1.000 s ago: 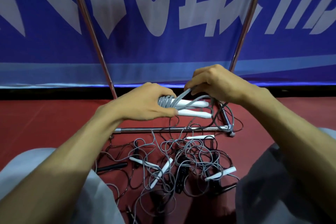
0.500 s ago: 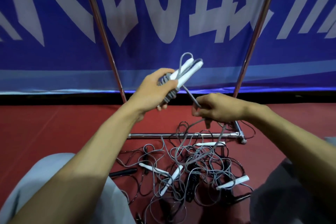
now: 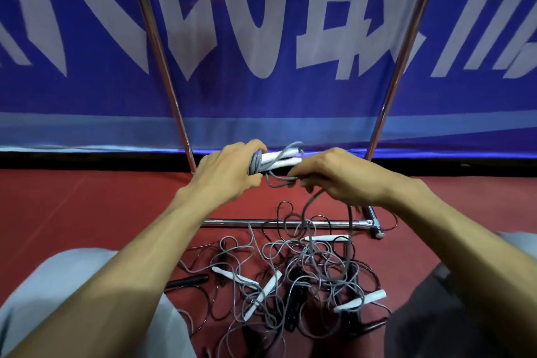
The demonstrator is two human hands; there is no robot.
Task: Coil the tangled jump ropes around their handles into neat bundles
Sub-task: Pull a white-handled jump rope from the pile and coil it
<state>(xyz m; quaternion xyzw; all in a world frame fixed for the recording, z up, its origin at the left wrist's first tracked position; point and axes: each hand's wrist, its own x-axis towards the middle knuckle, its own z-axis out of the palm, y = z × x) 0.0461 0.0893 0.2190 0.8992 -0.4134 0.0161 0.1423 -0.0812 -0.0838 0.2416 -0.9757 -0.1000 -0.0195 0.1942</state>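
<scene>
My left hand (image 3: 229, 171) grips two white handles (image 3: 280, 160) held side by side, with several turns of grey rope (image 3: 255, 164) wound round their left end. My right hand (image 3: 334, 176) is just right of them and pinches the loose grey rope, which loops under the handles and drops to the floor. Below lies a tangled pile of jump ropes (image 3: 302, 273), grey and black, with white handles (image 3: 263, 295) and black handles (image 3: 189, 280) scattered in it.
A chrome frame bar (image 3: 279, 223) lies across the red floor (image 3: 87, 212) just beyond the pile, with two slanted poles (image 3: 162, 61) rising against a blue banner (image 3: 261, 38). My knees (image 3: 58, 299) flank the pile at the lower left and right.
My left hand has lowered the handles from tilted up to nearly level. My right hand has risen and come close to them, carrying the loose rope under the bundle.
</scene>
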